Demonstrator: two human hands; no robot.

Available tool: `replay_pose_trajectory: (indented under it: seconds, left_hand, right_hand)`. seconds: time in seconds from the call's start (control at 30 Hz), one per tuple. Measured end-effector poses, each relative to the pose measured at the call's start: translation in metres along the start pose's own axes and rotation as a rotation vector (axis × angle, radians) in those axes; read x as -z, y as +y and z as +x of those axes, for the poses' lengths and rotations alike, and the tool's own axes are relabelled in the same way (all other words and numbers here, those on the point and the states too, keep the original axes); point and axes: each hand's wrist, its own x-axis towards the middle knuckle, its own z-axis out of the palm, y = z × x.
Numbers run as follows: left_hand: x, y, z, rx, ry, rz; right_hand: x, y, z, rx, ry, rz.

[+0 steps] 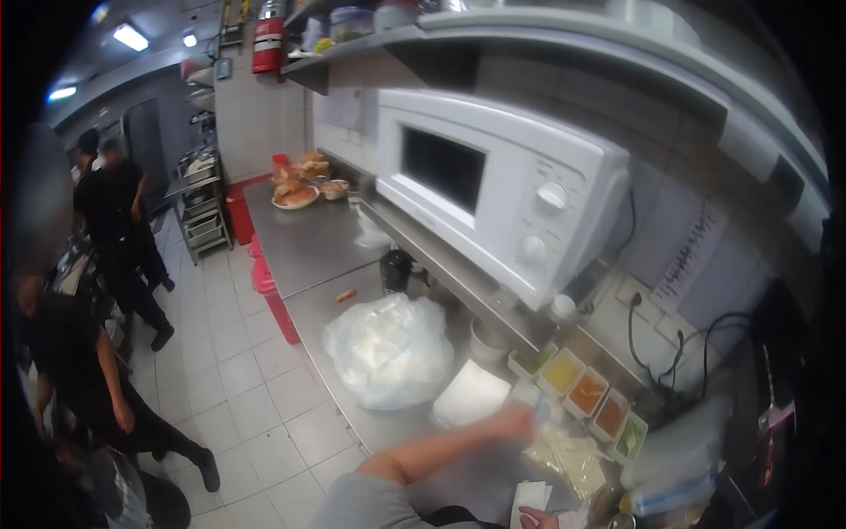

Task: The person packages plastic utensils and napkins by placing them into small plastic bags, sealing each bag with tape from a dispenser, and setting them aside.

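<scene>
My left arm reaches across the steel counter, and my left hand (520, 423), smeared by motion, is over the counter beside a white sheet stack (471, 393) and a clear plastic packet (573, 458). Its fingers cannot be made out. At the bottom edge my right hand (538, 518) shows only in part, with its fingers against folded white paper (529, 502). A large plastic bag with white contents (388, 351) lies left of the sheets. Small tubs of yellow, orange and green food (585, 391) line the back of the counter.
A white microwave (502, 189) sits on a raised shelf. Plates of bread (295, 196) are at the counter's far end, near a dark cup (396, 271). Several people in black (110, 212) stand on the tiled floor to the left. Cables hang at the right.
</scene>
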Motion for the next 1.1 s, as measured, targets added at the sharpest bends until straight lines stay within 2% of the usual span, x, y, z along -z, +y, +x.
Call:
replay_pose_trajectory:
  seconds: [0.03, 0.07, 0.1, 0.13, 0.2, 0.23, 0.3, 0.33, 0.37, 0.4, 0.43, 0.53, 0.6, 0.67, 0.7, 0.73, 0.77, 0.8, 0.83, 0.87, 0.9, 0.93, 0.97, 1.03, 1.07, 1.1]
  left_hand:
    - [-0.012, -0.003, -0.005, -0.033, 0.001, 0.026]
    - [-0.012, 0.004, -0.009, -0.035, -0.099, 0.025]
    - [-0.012, 0.013, -0.014, -0.035, -0.202, 0.024]
    - [-0.015, 0.016, -0.020, -0.038, -0.191, 0.030]
    - [-0.020, 0.023, -0.030, -0.252, -0.113, 0.100]
    - [-0.017, 0.029, -0.031, -0.253, -0.101, 0.109]
    - [-0.009, 0.040, -0.030, -0.198, -0.291, 0.022]
    - [-0.008, 0.034, -0.028, -0.198, -0.276, 0.030]
    - [-0.007, 0.028, -0.027, -0.203, -0.357, 0.015]
    - [-0.005, 0.021, -0.024, -0.208, -0.442, -0.002]
    - [0.001, 0.018, -0.019, -0.210, -0.437, 0.000]
    - [0.020, 0.005, 0.003, -0.138, -0.493, -0.025]
    - [0.023, -0.017, 0.022, -0.002, -0.369, -0.029]
    - [0.014, -0.060, 0.056, 0.062, -0.223, 0.142]
    - [0.020, -0.066, 0.060, 0.015, -0.071, 0.447]
    - [0.025, -0.073, 0.068, 0.027, -0.086, 0.606]
    - [0.006, -0.113, 0.082, 0.005, -0.056, 0.679]
    - [-0.012, -0.162, 0.091, -0.129, 0.037, 0.599]
    - [0.010, -0.139, 0.084, -0.036, -0.158, 0.531]
    - [-0.012, -0.181, 0.095, 0.020, -0.274, 0.171]
    - [-0.003, -0.176, 0.086, 0.041, -0.220, -0.080]
    - [-0.013, -0.204, 0.090, -0.059, -0.197, -0.192]
    - [0.017, -0.126, 0.075, 0.558, 0.017, -0.868]
    - [0.029, -0.079, 0.065, 0.664, 0.163, -0.798]
    - [0.034, -0.058, 0.058, 0.719, 0.222, -0.733]
    - [0.028, -0.052, 0.051, 0.727, 0.199, -0.738]
  right_hand:
    - [0.000, 0.000, 0.007, -0.044, 0.084, 0.069]
    - [-0.001, 0.000, 0.014, -0.091, 0.170, 0.139]
    - [0.000, 0.010, 0.029, -0.317, 0.138, 0.124]
    - [0.004, -0.003, 0.043, -0.305, 0.138, 0.120]
    - [0.013, -0.029, 0.075, -0.503, 0.203, 0.027]
    - [0.006, -0.015, 0.086, -0.490, 0.202, 0.023]
    - [-0.019, 0.045, 0.120, -0.471, 0.180, 0.103]
    - [-0.022, 0.047, 0.133, -0.462, 0.168, 0.141]
    - [-0.021, 0.049, 0.135, -0.449, 0.164, 0.136]
    - [-0.011, 0.019, 0.130, -0.457, 0.202, 0.141]
    - [-0.006, 0.002, 0.128, -0.468, 0.243, 0.148]
    - [-0.011, 0.022, 0.127, -0.462, 0.297, 0.099]
    - [-0.018, 0.041, 0.120, -0.471, 0.350, 0.054]
    - [-0.027, 0.047, 0.112, -0.519, 0.398, 0.038]
    - [-0.027, 0.038, 0.110, -0.470, 0.461, 0.148]
    - [-0.025, 0.030, 0.104, -0.431, 0.535, 0.253]
    - [-0.020, 0.012, 0.098, -0.430, 0.519, 0.204]
    - [-0.013, -0.006, 0.094, -0.439, 0.501, 0.157]
    - [-0.011, -0.008, 0.087, -0.461, 0.483, 0.164]
    - [0.002, -0.035, 0.081, -0.500, 0.424, 0.136]
    - [0.007, -0.049, 0.073, -0.492, 0.457, 0.173]
    - [0.011, -0.059, 0.064, -0.477, 0.491, 0.205]
    - [0.018, -0.074, 0.056, -0.500, 0.488, 0.270]
    - [0.030, -0.096, 0.034, -0.555, 0.508, 0.331]
    - [0.035, -0.103, 0.025, -0.513, 0.506, 0.396]
    - [0.037, -0.109, 0.016, -0.459, 0.500, 0.461]
